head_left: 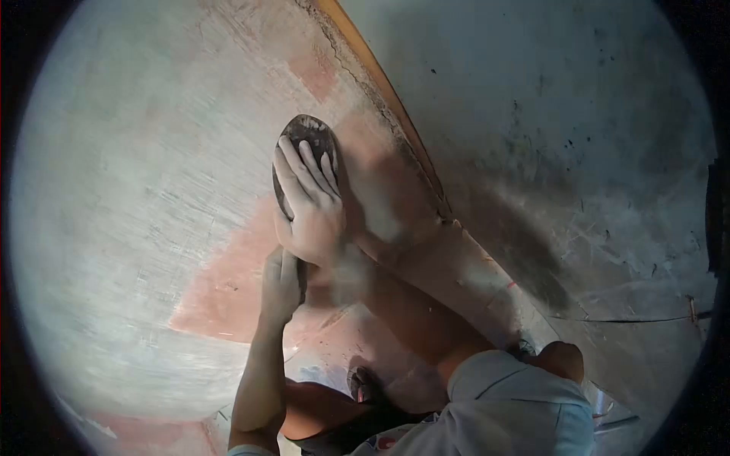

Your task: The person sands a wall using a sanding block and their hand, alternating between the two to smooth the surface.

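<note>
A long dark sanding block [307, 125] with a rounded far end lies against the curved, patchy grey and pink surface [152, 182]. My right hand [310, 216] rests flat on top of it, dusty fingers stretched out and slightly spread towards the far end. Just below, my left hand [281, 285] is wrapped around the block's near end, close to my right wrist. The block's underside and part of its middle are hidden by my hands. White dust coats the fingers of my right hand.
An orange-brown strip [380, 83] edges the surface, with a rough, cracked line beside it. To the right stands a stained grey wall [547, 91]. A thin dark cable [631, 320] crosses at lower right. My foot [363, 382] is below my arms.
</note>
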Demonstrator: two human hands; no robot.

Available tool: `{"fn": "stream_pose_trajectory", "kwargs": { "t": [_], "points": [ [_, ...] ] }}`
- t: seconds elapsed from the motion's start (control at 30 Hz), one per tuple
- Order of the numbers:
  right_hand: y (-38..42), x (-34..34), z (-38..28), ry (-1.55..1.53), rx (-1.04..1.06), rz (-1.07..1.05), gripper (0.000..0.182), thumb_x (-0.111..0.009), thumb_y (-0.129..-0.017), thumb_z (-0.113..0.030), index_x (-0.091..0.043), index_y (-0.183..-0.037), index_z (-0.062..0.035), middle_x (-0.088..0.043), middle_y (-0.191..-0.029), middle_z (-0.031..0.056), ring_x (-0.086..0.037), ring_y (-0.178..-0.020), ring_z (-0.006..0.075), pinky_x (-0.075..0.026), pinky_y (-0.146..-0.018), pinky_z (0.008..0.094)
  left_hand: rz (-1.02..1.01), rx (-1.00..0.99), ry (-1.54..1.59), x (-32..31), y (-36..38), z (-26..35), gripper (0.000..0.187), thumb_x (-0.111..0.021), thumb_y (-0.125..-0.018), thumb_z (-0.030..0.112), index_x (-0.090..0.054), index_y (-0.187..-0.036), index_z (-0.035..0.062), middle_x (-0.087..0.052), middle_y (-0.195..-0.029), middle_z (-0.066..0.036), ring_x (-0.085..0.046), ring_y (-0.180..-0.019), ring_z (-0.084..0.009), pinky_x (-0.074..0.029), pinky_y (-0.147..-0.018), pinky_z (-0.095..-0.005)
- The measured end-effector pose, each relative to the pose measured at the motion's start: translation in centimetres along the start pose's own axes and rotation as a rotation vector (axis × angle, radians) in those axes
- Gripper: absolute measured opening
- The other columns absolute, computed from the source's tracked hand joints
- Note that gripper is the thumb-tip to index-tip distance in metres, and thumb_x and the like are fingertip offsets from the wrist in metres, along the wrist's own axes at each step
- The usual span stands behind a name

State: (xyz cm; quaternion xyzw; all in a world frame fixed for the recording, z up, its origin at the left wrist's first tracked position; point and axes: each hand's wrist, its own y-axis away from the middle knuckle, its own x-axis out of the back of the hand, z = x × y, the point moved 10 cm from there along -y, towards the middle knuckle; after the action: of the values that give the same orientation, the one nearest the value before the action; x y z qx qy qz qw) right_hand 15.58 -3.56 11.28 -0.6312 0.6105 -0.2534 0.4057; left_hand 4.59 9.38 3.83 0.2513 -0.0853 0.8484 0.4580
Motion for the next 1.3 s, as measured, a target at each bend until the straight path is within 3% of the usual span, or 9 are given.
{"fn": "stream_pose_trajectory", "kwargs": {
  "t": [0.13, 0.2, 0.47, 0.57, 0.8, 0.9, 0.93, 1.0, 1.3],
  "points": [
    [-4.9, 1.1, 1.7, 0.03, 0.058, 0.013, 0.066, -0.067, -0.078, -0.007, -0.055, -0.142, 0.0059, -0.049, -0.154, 0.0219, -0.043, -0.142, 0.047, -0.024, -0.121, 0.0635, 0.22, -0.636, -0.243, 0.7, -4.0, 4.5, 0.036, -0.044, -0.111, 0.027, -0.062, -0.096, -0.0003, -0.049, -0.064, 0.001, -0.05, -0.057, -0.01, -0.04, -0.054, -0.0296],
    [-7.0, 2.2, 2.8, -0.019, 0.025, 0.102, 0.066, -0.067, -0.078, -0.005, -0.055, -0.142, 0.0052, -0.048, -0.155, 0.0218, -0.043, -0.142, 0.0474, -0.026, -0.121, 0.0629, -0.002, -0.193, -0.037, -2.6, -3.7, 9.0, 0.035, -0.045, -0.111, 0.037, -0.053, -0.087, 0.013, -0.043, -0.06, 0.007, -0.033, -0.045, -0.0031, -0.024, -0.039, -0.025],
    [-1.7, 1.0, 0.6, -0.1, 0.038, -0.033, 0.067, -0.066, -0.078, -0.003, -0.054, -0.143, 0.006, -0.045, -0.157, 0.0227, -0.041, -0.144, 0.0488, -0.023, -0.122, 0.0633, 0.069, -0.158, 0.014, -1.2, -1.0, 2.2, 0.039, -0.043, -0.112, 0.033, -0.049, -0.079, 0.0115, -0.043, -0.057, 0.006, -0.037, -0.044, -0.0046, -0.026, -0.04, -0.0243],
    [-6.5, 2.4, 2.4, -0.079, 0.104, 0.066, 0.067, -0.066, -0.078, -0.003, -0.054, -0.143, 0.0051, -0.047, -0.156, 0.0216, -0.043, -0.143, 0.0474, -0.026, -0.121, 0.0626, 0.454, -1.155, -0.56, -1.2, -2.9, 9.3, 0.038, -0.043, -0.112, 0.032, -0.054, -0.083, 0.01, -0.046, -0.062, 0.005, -0.041, -0.052, -0.0039, -0.031, -0.046, -0.0246],
    [-3.0, 2.6, 1.2, -0.115, 0.057, 0.09, 0.059, -0.068, -0.08, -0.001, -0.06, -0.138, 0.0053, -0.058, -0.145, 0.0252, -0.053, -0.136, 0.0478, -0.034, -0.12, 0.0547, 0.17, -0.309, -0.121, -1.4, -1.8, 2.6, 0.036, -0.044, -0.112, 0.029, -0.057, -0.086, 0.0082, -0.047, -0.062, 0.006, -0.041, -0.052, -0.004, -0.03, -0.047, -0.0245],
    [-3.1, 2.4, 1.7, -0.156, 0.026, 0.066, 0.059, -0.064, -0.077, 0.0, -0.061, -0.136, 0.0055, -0.055, -0.149, 0.0234, -0.049, -0.139, 0.0494, -0.028, -0.121, 0.0598, 0.065, -0.418, -0.163, -2.2, -2.1, 3.8, 0.036, -0.043, -0.112, 0.029, -0.057, -0.087, 0.0072, -0.046, -0.062, 0.006, -0.041, -0.052, -0.0043, -0.03, -0.047, -0.0243],
    [-4.5, 3.2, 2.4, -0.152, 0.067, 0.141, 0.061, -0.065, -0.078, -0.002, -0.059, -0.138, 0.0037, -0.054, -0.15, 0.0228, -0.049, -0.139, 0.0489, -0.029, -0.121, 0.0599, 0.392, -1.165, -0.742, -4.1, 1.1, 10.5, 0.038, -0.042, -0.112, 0.031, -0.055, -0.085, 0.0078, -0.044, -0.059, 0.006, -0.041, -0.05, -0.0041, -0.031, -0.046, -0.0247],
    [-6.5, 4.0, 2.9, -0.182, 0.03, 0.089, 0.063, -0.065, -0.08, -0.002, -0.056, -0.143, 0.0025, -0.052, -0.152, 0.0222, -0.048, -0.139, 0.0479, -0.029, -0.121, 0.0599, -0.002, -0.42, -0.098, -4.4, -2.8, 10.5, 0.038, -0.044, -0.111, 0.033, -0.054, -0.084, 0.0084, -0.043, -0.059, 0.006, -0.039, -0.049, -0.0041, -0.03, -0.045, -0.0262],
    [-1.5, 1.0, 0.9, -0.157, 0.063, 0.036, 0.066, -0.065, -0.076, -0.001, -0.057, -0.141, 0.006, -0.052, -0.151, 0.0239, -0.048, -0.141, 0.0473, -0.028, -0.121, 0.0623, 0.075, -0.266, -0.05, -1.3, -0.1, 3.0, 0.039, -0.044, -0.111, 0.031, -0.051, -0.079, 0.0101, -0.042, -0.057, 0.004, -0.037, -0.045, -0.0047, -0.028, -0.041, -0.0254]
  ]
}}
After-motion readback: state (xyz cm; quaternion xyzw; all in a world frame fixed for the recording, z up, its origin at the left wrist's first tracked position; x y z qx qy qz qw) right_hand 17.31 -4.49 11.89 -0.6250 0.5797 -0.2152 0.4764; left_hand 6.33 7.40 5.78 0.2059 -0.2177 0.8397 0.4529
